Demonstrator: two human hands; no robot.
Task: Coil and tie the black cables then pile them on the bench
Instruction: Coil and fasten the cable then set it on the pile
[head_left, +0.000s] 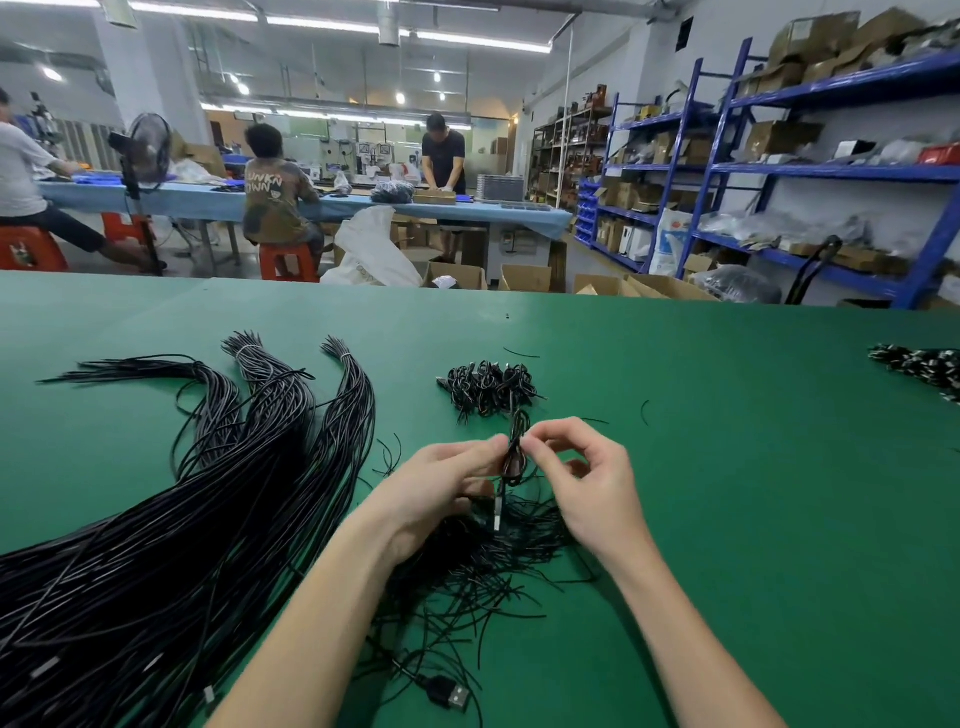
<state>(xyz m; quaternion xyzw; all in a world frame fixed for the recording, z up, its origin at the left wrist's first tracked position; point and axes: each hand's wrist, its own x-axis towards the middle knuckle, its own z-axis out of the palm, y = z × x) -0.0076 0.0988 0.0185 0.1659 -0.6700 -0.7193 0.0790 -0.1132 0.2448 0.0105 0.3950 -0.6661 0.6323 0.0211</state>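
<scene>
— What are your hands doing?
— My left hand (447, 483) and right hand (587, 483) pinch a coiled cable (514, 457) between fingertips.
— Where?
— Above the bench (727, 467), mid-width, nearer its front edge; the pile (488, 387) lies just beyond.

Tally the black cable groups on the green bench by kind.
Long uncoiled bundles: 3
Piles of tied coils: 1
Coils held in both hands: 1
Heaps of loose short ties: 1
Total: 6

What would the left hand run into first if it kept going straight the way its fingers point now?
Probably the right hand: the left hand points at it across the small coiled black cable both pinch. Depth is unclear.
</scene>
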